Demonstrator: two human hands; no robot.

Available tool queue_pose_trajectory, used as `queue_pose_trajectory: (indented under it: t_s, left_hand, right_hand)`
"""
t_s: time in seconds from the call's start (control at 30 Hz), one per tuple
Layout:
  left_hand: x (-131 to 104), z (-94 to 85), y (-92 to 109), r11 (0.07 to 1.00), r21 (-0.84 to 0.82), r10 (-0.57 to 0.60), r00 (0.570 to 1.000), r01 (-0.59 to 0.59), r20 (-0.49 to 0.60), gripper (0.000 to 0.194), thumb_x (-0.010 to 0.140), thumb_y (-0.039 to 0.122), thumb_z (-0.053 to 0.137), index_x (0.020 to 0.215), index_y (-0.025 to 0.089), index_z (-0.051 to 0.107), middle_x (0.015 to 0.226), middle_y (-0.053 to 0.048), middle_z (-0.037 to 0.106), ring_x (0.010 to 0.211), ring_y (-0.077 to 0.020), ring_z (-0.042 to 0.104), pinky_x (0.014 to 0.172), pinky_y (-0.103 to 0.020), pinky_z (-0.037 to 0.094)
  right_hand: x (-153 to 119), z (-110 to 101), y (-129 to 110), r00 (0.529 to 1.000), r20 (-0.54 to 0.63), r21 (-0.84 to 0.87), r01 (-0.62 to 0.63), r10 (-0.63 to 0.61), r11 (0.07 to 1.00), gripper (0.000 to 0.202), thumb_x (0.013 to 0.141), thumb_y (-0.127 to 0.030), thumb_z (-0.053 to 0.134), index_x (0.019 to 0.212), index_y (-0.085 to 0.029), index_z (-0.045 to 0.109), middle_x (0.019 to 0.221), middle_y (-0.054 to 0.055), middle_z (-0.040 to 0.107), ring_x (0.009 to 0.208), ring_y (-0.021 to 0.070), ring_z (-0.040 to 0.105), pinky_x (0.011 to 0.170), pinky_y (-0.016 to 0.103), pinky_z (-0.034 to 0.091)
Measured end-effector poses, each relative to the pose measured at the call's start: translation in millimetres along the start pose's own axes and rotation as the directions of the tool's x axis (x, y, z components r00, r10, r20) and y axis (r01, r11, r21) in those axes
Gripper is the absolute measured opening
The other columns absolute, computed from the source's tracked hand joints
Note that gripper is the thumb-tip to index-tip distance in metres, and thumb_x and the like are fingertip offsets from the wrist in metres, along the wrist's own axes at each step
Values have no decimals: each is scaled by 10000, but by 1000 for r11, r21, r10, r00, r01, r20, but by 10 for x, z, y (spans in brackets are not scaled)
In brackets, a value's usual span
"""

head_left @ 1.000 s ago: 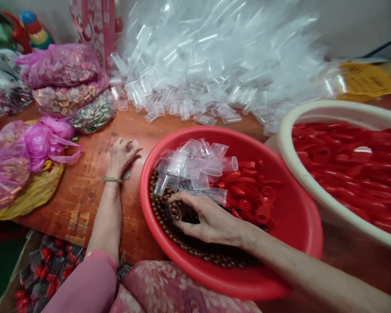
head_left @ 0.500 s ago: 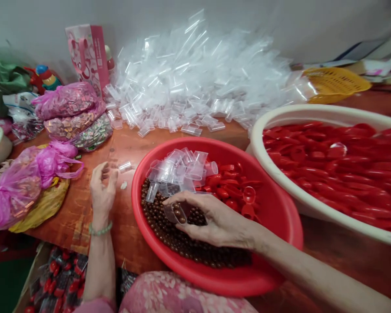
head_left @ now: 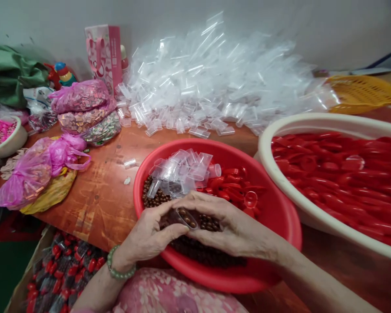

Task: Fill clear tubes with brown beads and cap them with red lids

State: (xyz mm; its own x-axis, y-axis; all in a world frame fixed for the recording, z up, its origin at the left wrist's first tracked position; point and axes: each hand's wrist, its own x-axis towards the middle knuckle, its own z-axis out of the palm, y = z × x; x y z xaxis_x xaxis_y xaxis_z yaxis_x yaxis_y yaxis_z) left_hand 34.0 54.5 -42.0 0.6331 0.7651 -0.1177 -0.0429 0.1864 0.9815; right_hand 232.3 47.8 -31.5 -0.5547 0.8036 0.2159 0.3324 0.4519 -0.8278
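Both my hands meet over a red basin, around a clear plastic tube with brown balls inside. My right hand grips its right side between thumb and fingers. From the left, my left hand closes on the same tube, its thumb along the near side. Small shiny brown balls fill the near part of the basin, partly hidden under my hands. Behind them lie a heap of empty clear tubes and red plastic pieces, some spoon-like.
A white tub of red pieces stands on the right. Clear tubes are piled along the wall. Pink bags, a loose tube and a yellow basket share the table. Below left, a box holds filled red-capped tubes.
My left hand has come from the table on the left to the tube and closed on it. My right hand still holds the tube, slightly further right. The view has shifted left.
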Motion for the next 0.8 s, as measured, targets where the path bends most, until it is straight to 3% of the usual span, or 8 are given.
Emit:
queue_pose_trajectory:
  t_s: [0.07, 0.17, 0.37, 0.57, 0.67, 0.8]
  left_hand:
    - [-10, 2, 1, 1000, 6, -19, 1000, 19, 4, 324, 884, 312, 614, 1164, 155, 660, 1018, -55, 697, 982, -176, 627, 901, -268, 468]
    - [-28, -5, -23, 999, 14, -52, 999, 52, 3, 281, 877, 360, 616, 998, 123, 708, 847, -32, 665, 775, -125, 583, 733, -219, 460]
    - [-19, -32, -68, 997, -4, -73, 997, 73, -7, 272, 855, 356, 643, 993, 128, 699, 887, -21, 631, 804, -118, 537, 750, -212, 416]
    - [18, -68, -67, 995, -56, -86, 996, 86, -7, 245, 845, 333, 655, 999, 145, 691, 871, -4, 621, 794, -104, 520, 742, -199, 394]
    - [31, -73, -58, 994, -45, -104, 995, 103, -16, 219, 845, 315, 652, 975, 140, 673, 843, 4, 611, 763, -94, 510, 708, -192, 382]
    - [47, -72, -60, 994, 18, -105, 994, 106, -34, 204, 853, 303, 637, 966, 134, 657, 845, -5, 614, 767, -99, 520, 717, -201, 394]
  right_hand:
    - [-23, -29, -27, 999, -34, -42, -13, 11, 999, 346, 890, -224, 599, 1236, -241, 581, 997, 37, 679, 894, 149, 639, 785, 259, 515]
    - [-40, -72, -62, 996, -93, -75, -15, 8, 997, 316, 883, -255, 617, 1196, -226, 585, 1038, 54, 691, 927, 174, 652, 789, 277, 528]
    - [-5, -87, -74, 998, -62, -56, 24, -28, 998, 223, 876, -220, 639, 1097, -234, 605, 948, 25, 688, 850, 142, 647, 762, 256, 521]
    - [7, -21, -43, 990, -121, -17, 73, -74, 997, 125, 896, -199, 611, 1020, -213, 615, 857, 22, 618, 769, 117, 597, 673, 223, 502]
    - [11, -5, -26, 990, -128, -1, 64, -63, 998, 46, 882, -203, 632, 908, -204, 594, 831, 17, 592, 755, 119, 575, 669, 234, 488]
    - [-2, -2, 16, 988, -157, 82, 17, -4, 997, 121, 874, -220, 640, 814, -210, 535, 778, -4, 563, 703, 114, 540, 637, 236, 465]
